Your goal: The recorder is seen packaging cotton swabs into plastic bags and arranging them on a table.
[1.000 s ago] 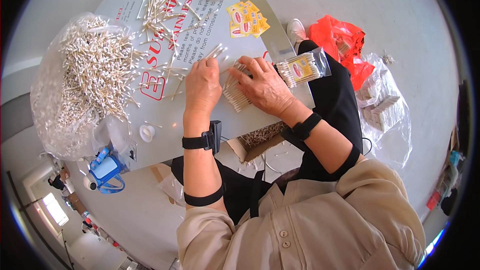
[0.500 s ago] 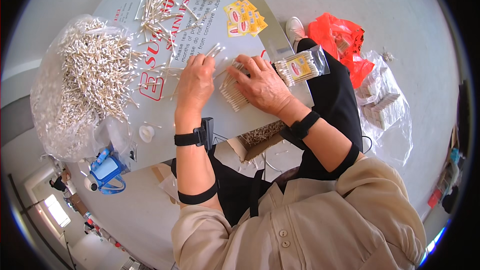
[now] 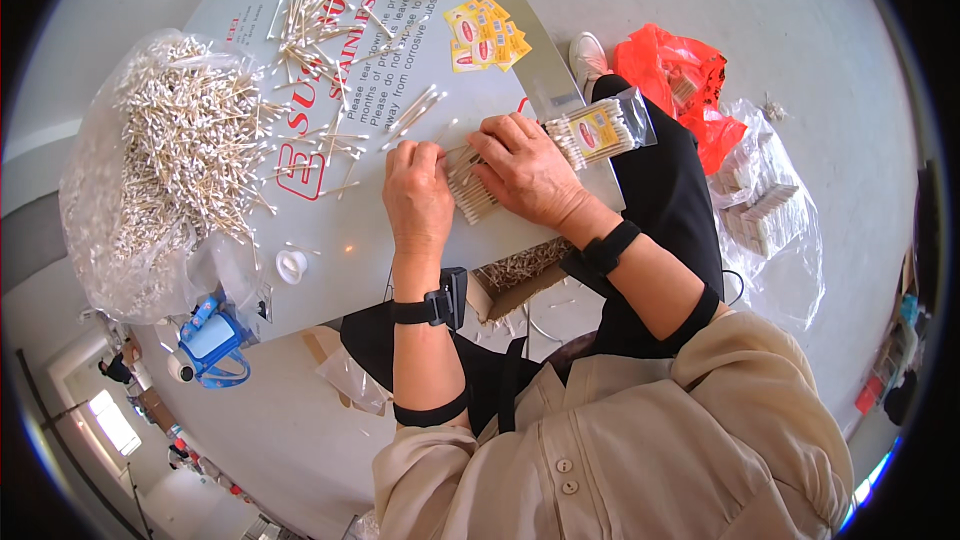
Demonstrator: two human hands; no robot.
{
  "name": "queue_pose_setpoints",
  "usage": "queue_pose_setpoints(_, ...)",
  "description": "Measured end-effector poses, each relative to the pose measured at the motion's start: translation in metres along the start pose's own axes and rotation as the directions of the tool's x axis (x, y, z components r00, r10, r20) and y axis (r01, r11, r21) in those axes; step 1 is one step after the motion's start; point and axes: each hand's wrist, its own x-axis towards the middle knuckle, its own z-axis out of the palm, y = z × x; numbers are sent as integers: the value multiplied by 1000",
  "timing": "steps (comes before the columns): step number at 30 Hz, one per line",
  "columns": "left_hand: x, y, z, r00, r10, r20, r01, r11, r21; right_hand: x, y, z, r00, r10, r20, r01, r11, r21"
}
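My right hand (image 3: 530, 172) lies curled over a flat pack of cotton swabs (image 3: 472, 190), gripping it against the table. My left hand (image 3: 418, 202) is closed at the pack's left end, its fingertips bunched together; whatever they pinch is hidden. A few loose cotton swabs (image 3: 415, 112) lie just beyond the left fingers. Past my right hand, a clear bag of cotton swabs with a yellow label card (image 3: 597, 130) sticks out over the table's right edge.
A big clear bag (image 3: 100, 230) spills a heap of cotton swabs (image 3: 190, 140) at left. More swabs (image 3: 315, 30) and yellow cards (image 3: 485, 35) lie farther back. A white cap (image 3: 291, 266) and blue bottle (image 3: 212, 340) are near the front left. Below stands a cardboard box (image 3: 515, 285); red bag (image 3: 670, 70) on the floor.
My left hand has moved right and nearer to me, from the loose swabs to the pack's left end. Those swabs now show on the table. My right hand has barely shifted.
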Motion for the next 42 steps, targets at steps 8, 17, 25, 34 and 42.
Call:
queue_pose_setpoints(8,-14,1,1,982,-124,-142,104,985,-140,0,6,1,995,-19,-102,23,999,38)
queue_pose_setpoints(17,-16,2,3,989,-98,-109,95,995,-37,4,10,0,997,-17,-78,18,1000,23)
queue_pose_setpoints(25,-13,-4,3,990,-115,-79,115,993,7,21,15,-19,986,-108,125,115,992,-53)
queue_pose_setpoints(34,-15,-8,8,974,-124,-189,117,992,-48,45,14,-17,998,-60,26,61,998,-29)
queue_pose_setpoints(42,-22,3,10,994,-40,-106,50,995,88,65,21,8,991,-71,117,85,989,-121)
